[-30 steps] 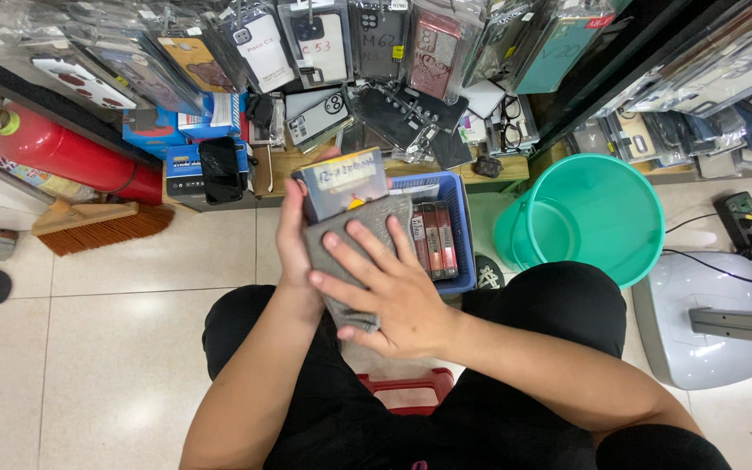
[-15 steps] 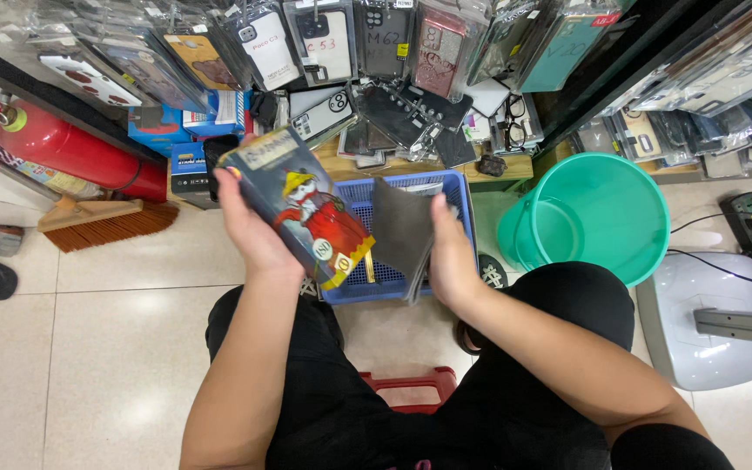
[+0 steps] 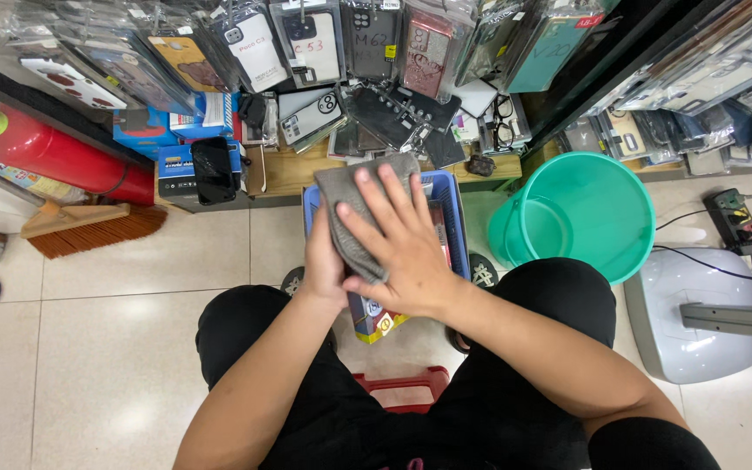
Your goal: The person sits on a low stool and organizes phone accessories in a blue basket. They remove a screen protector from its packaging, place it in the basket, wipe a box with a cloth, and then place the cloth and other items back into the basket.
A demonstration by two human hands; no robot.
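Note:
My left hand grips a packaged phone case from below; only its colourful lower corner shows. My right hand lies flat on a grey cloth and presses it onto the face of that package. Both hands hover over a blue plastic basket that holds more packaged cases, just in front of my knees.
A teal bucket stands right of the basket. Racks of packaged phone cases fill the wall ahead. A red fire extinguisher and a broom lie at left. A white fan base and a power strip sit at right. A red stool is under me.
The left hand held the package out with its printed face showing and the right hand held the cloth apart beside it; now the right hand has laid the cloth over the package.

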